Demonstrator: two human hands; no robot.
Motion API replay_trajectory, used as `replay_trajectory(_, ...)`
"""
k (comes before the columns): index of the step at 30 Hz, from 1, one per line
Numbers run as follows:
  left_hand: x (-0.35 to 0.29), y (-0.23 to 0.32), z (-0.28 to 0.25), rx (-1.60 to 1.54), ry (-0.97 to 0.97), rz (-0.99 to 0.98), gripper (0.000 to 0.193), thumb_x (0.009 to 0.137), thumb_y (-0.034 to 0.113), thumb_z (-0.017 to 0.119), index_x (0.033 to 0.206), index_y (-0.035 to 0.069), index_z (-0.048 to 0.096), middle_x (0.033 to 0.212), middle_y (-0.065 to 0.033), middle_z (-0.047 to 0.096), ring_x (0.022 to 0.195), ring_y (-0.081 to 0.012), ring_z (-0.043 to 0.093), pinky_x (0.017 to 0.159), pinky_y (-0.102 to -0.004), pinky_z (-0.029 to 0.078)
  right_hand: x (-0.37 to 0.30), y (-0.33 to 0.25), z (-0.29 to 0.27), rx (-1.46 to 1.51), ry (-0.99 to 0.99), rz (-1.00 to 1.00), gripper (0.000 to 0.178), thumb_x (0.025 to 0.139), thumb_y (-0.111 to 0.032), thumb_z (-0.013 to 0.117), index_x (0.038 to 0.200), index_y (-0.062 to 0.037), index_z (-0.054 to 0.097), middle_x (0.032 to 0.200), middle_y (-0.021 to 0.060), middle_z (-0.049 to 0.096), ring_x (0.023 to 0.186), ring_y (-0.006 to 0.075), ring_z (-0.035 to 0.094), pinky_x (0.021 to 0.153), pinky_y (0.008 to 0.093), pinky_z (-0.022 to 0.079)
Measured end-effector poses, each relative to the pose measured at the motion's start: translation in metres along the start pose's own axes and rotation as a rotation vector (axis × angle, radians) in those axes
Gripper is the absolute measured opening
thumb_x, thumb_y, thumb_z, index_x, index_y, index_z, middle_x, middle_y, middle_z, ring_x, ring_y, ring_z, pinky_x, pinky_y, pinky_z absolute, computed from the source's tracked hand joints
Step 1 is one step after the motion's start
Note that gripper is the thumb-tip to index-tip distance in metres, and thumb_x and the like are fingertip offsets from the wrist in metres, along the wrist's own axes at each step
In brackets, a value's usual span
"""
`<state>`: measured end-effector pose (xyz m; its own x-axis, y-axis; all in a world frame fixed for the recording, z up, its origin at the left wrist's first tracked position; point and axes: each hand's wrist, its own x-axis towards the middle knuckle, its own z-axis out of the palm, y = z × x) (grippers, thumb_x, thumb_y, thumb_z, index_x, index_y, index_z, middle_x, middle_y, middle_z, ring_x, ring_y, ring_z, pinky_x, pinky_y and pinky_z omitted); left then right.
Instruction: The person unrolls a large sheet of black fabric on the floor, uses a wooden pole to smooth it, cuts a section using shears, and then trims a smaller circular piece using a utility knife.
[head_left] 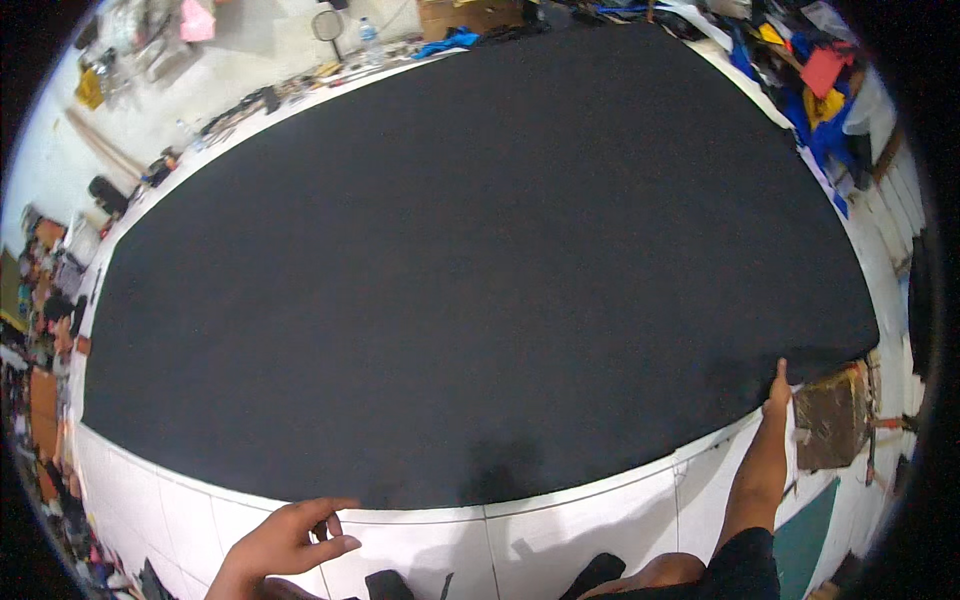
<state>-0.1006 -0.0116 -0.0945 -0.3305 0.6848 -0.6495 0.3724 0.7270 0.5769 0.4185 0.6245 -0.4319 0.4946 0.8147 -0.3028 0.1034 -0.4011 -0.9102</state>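
Observation:
A large black fabric sheet (480, 260) lies spread flat over a white-edged table and fills most of the view. My right hand (777, 390) is at its near right edge, thumb on top of the fabric; the other fingers are hidden, and the hand appears to pinch the edge. My left hand (300, 535) hovers by the near edge, left of the middle. Its index finger stretches along the fabric's border, the thumb stands apart from it, and nothing is held.
A brown box (832, 420) stands beside the near right corner. Coloured cloth scraps (825, 95) pile up at the far right. Small tools line the far left edge near a plastic bottle (368, 38). White floor tiles (420, 555) lie below, with a green panel (808, 540) at right.

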Motion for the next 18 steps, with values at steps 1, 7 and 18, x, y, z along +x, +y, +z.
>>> replay_trajectory(1, 0.002, -0.007, 0.000, -0.031, -0.020, 0.021, 0.054, 0.089, 0.036, 0.068, 0.130, 0.003, 0.056, 0.089, -0.0091, 0.065, 0.077, -0.0198, 0.063, 0.069, -0.0305, 0.052, 0.030, -0.020, -0.016, -0.014, 0.021, -0.252, 0.070, 0.089, -0.048, 0.064, 0.124, 0.0117, 0.053, 0.122, 0.0128, 0.060, 0.101, 0.0283, 0.059, 0.089, 0.0416, 0.048)
replay_trajectory(7, -0.006, -0.014, -0.001, -0.063, -0.017, 0.071, 0.054, 0.089, 0.036, 0.067, 0.133, 0.006, 0.054, 0.084, -0.0074, 0.063, 0.072, -0.0202, 0.061, 0.066, -0.0324, 0.050, -0.010, -0.045, 0.020, -0.209, 0.108, -0.457, 0.066, 0.093, -0.047, 0.053, 0.112, 0.0159, 0.057, 0.105, 0.0187, 0.067, 0.081, 0.0299, 0.063, 0.077, 0.0401, 0.049)
replay_trajectory(18, 0.021, 0.012, 0.017, 0.017, 0.116, 0.286, 0.046, 0.087, 0.028, 0.069, 0.126, 0.006, 0.059, 0.087, -0.0092, 0.065, 0.077, -0.0195, 0.062, 0.071, -0.0338, 0.050, -0.175, 0.010, 0.135, -0.195, -0.219, -0.497, 0.067, 0.094, -0.053, 0.052, 0.093, 0.0140, 0.059, 0.095, 0.0245, 0.063, 0.085, 0.0328, 0.057, 0.078, 0.0432, 0.044)
